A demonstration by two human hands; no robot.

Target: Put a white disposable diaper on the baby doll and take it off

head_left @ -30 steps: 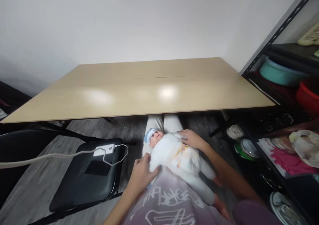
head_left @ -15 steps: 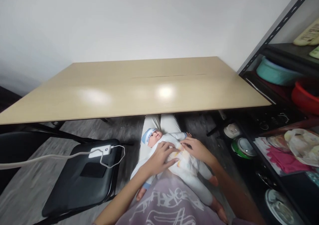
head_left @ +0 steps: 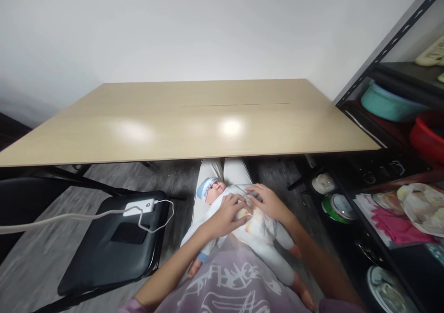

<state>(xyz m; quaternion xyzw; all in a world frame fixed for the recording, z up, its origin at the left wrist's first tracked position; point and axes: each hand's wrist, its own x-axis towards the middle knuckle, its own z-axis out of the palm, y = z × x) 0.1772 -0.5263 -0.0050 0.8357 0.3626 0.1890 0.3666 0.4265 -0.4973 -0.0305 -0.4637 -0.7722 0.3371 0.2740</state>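
A baby doll (head_left: 239, 190) in a pale outfit and a blue-and-white cap (head_left: 207, 189) lies face up across my lap, its head to the left. A white diaper (head_left: 257, 225) with orange and yellow print is around its lower body. My left hand (head_left: 231, 213) lies over the doll's front, fingers curved and thumb apart, at the diaper's upper edge. On the doll's far side, my right hand (head_left: 268, 204) has its bent fingers around the waist. The two hands' fingertips are close together, and what lies under them is partly hidden.
A wooden table (head_left: 194, 137) stands just ahead, above my knees. To the left, a black chair (head_left: 107, 257) carries a white power bank (head_left: 139, 207) with cables and a dark phone (head_left: 130, 233). At right, shelves hold a teal basin (head_left: 390, 102), a red basin (head_left: 428, 137) and pink cloth (head_left: 395, 225).
My right hand has shifted up along the doll's far side, now covering the doll's far arm. The left hand has moved only slightly and stays on the doll.
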